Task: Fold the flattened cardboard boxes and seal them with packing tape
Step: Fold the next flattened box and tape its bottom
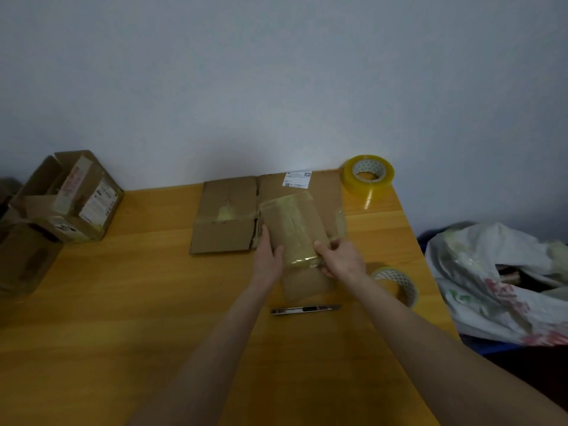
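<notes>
A small brown cardboard box (295, 229) with shiny tape along its top sits mid-table, tilted. My left hand (268, 256) lies flat against its left side, fingers straight. My right hand (339, 256) grips its near right corner, thumb on top and fingers curled round the edge. Behind it lies a flattened cardboard box (226, 213) with a white label at its far edge. One roll of yellowish packing tape (368, 175) stands at the table's far right corner. A second tape roll (398, 285) lies just right of my right forearm.
A utility knife (304, 309) lies on the wooden table (123, 302) just in front of the box. Folded, taped boxes (70, 195) stand at the far left edge. A white plastic bag (498, 284) sits off the table's right side. A wall rises behind.
</notes>
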